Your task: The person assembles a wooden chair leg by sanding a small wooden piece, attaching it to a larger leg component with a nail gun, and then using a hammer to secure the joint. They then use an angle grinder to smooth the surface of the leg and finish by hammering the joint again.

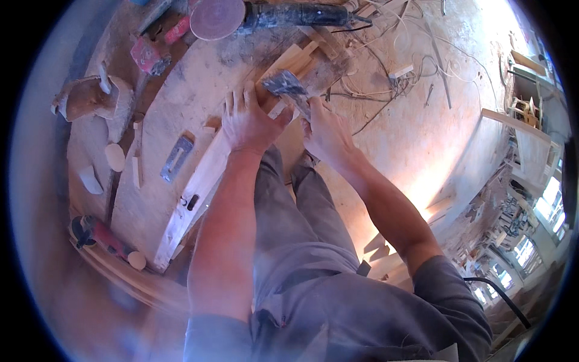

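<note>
My left hand (250, 120) presses down with its fingers stretched out on a long pale wooden piece (211, 163), which has a dark oval slot near its lower end. My right hand (329, 133) is closed around the handle of a hand tool with a broad, flat grey head (284, 83). That head sits just beyond my left hand, by some wooden strips (292, 59); I cannot tell whether it touches them. A flat grey metal piece with a slot (177, 158) lies left of the long wooden piece.
A power tool with a round disc (217, 18) lies at the far edge. Left are a red power tool (105, 236), a red-and-grey tool (149, 57), a curved brown piece (90, 99) and wood scraps. Cables (386, 84) and a small pale block (401, 71) lie right.
</note>
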`<action>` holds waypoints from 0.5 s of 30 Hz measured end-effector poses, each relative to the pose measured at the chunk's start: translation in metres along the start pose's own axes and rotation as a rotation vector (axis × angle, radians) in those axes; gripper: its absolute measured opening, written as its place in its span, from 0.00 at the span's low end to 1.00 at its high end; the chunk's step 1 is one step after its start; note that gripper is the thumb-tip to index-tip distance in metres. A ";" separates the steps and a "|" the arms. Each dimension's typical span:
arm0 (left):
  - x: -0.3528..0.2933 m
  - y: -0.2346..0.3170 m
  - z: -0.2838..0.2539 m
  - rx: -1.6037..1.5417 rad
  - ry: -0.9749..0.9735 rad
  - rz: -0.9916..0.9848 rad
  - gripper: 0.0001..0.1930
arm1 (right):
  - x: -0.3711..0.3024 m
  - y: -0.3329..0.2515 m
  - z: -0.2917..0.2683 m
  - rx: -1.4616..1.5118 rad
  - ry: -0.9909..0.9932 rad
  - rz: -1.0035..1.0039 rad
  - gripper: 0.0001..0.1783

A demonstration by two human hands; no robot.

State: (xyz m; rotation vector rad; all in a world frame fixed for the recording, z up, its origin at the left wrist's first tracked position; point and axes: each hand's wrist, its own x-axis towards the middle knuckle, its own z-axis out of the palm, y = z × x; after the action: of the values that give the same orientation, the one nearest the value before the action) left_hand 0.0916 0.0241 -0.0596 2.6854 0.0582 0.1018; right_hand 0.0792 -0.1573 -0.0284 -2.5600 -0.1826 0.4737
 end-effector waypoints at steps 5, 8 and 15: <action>-0.004 0.004 0.000 0.019 -0.002 -0.014 0.46 | -0.023 -0.012 -0.009 0.272 0.223 0.032 0.17; 0.004 0.007 -0.002 0.032 0.024 0.002 0.46 | -0.002 0.000 0.003 -0.017 0.046 -0.009 0.16; -0.004 0.007 0.000 0.024 -0.053 -0.052 0.45 | -0.015 -0.005 -0.003 0.114 0.113 0.007 0.16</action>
State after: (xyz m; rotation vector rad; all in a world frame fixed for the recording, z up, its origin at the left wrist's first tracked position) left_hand 0.0874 0.0174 -0.0566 2.7071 0.1130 0.0139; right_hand 0.0664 -0.1575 -0.0186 -2.4681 -0.1031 0.3312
